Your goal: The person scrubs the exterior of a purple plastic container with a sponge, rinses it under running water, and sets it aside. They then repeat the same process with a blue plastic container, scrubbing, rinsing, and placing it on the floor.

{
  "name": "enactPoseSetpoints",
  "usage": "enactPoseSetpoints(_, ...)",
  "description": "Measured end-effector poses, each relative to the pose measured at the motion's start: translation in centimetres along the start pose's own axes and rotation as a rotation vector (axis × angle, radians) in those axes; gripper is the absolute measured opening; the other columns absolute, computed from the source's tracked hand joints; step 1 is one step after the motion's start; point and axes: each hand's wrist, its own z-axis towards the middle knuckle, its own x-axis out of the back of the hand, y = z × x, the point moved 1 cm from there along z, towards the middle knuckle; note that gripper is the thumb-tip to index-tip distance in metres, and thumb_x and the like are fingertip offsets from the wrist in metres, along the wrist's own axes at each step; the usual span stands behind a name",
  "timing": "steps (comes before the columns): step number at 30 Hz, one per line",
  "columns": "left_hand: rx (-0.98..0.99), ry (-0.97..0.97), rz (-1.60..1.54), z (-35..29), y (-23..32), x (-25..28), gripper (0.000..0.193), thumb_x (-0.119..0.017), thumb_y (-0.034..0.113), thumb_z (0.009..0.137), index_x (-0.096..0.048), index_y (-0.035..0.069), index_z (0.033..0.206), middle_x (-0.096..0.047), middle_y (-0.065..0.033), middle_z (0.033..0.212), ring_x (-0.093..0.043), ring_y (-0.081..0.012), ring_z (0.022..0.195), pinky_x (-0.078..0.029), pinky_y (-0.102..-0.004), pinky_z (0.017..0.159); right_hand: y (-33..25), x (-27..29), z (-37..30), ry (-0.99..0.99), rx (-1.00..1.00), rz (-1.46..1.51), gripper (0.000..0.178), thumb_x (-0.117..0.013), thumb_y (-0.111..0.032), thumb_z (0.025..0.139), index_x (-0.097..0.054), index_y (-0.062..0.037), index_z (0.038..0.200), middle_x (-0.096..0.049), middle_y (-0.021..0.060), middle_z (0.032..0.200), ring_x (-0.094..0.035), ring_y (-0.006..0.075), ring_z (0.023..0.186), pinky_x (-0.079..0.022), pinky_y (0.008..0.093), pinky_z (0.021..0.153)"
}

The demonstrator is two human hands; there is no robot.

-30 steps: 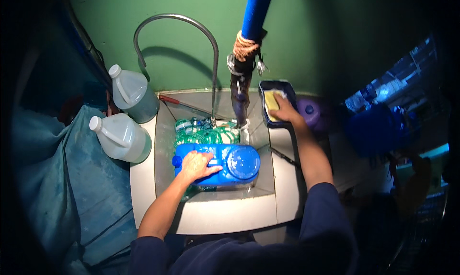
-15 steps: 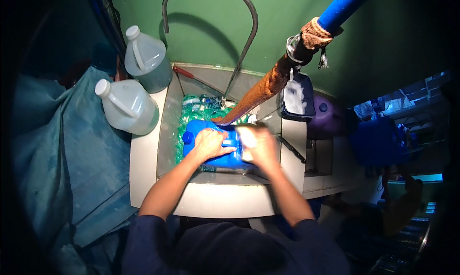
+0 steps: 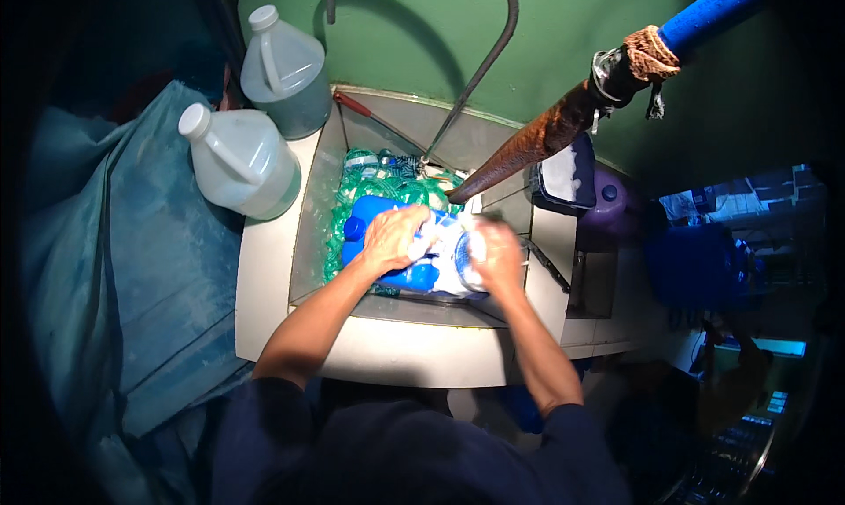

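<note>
A blue plastic jug with a blue cap lies on its side over green plastic bottles in a tiled sink. My left hand is closed over the jug's handle side, with white foam by its fingers. Against the jug's right end, my right hand is smeared by motion, so its fingers cannot be read. White material, foam or cloth, covers that end; which of the two I cannot tell.
Two translucent jugs stand on the left ledge. A rusty pole slants into the sink below a bent pipe. On the right ledge are a dark tub with white contents, a purple jug and a black-handled knife.
White material has spread over the right end of the blue jug. My right hand has shifted along that end, while my left stays on the jug. The whole view has shifted slightly.
</note>
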Motion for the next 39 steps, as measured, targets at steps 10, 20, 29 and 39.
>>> enactPoseSetpoints(10,-0.016,0.088,0.439,-11.2,3.6,-7.6,0.064,-0.066,0.027,0.089,-0.046,0.004,0.145,-0.035,-0.0217,0.156,-0.021,-0.0443,0.149,-0.01,-0.0636,0.12,2.5,-5.2,-2.1,0.098,-0.444,0.995,0.048,-0.037,-0.033,0.108,-0.067,0.0055,0.108,-0.068,0.0143,0.112,-0.06,0.0232,0.112,-0.04,0.0363,0.105)
enactPoseSetpoints(20,-0.047,0.189,0.497,-4.9,1.2,-6.3,0.054,-0.055,0.02,0.088,-0.052,-0.006,0.134,-0.054,-0.0249,0.137,-0.048,-0.039,0.132,-0.033,-0.0519,0.112,1.4,-4.0,-1.6,-0.094,0.005,0.42,0.024,-0.074,-0.014,0.078,-0.068,-0.0034,0.099,-0.067,0.0131,0.1,-0.064,0.0346,0.097,-0.049,0.0431,0.09)
enactPoseSetpoints(29,-0.072,0.498,0.545,-6.3,1.2,0.9,0.039,-0.066,0.022,0.084,-0.064,0.001,0.118,-0.062,-0.0173,0.126,-0.045,-0.0383,0.132,-0.028,-0.0611,0.109,0.3,-3.8,-1.7,-0.202,0.059,0.299,0.035,-0.07,-0.014,0.079,-0.07,-0.0069,0.112,-0.068,0.0116,0.093,-0.062,0.0322,0.092,-0.045,0.0425,0.091)
enactPoseSetpoints(39,0.323,0.484,0.185,-11.9,-2.7,-9.0,0.053,-0.059,0.02,0.089,-0.049,0.005,0.139,-0.039,-0.0228,0.143,-0.02,-0.0487,0.145,-0.008,-0.0709,0.116,1.6,-1.9,-2.5,-0.284,-0.054,0.253,0.031,-0.07,-0.017,0.085,-0.071,-0.0082,0.115,-0.072,0.0104,0.109,-0.065,0.0303,0.101,-0.044,0.044,0.098)
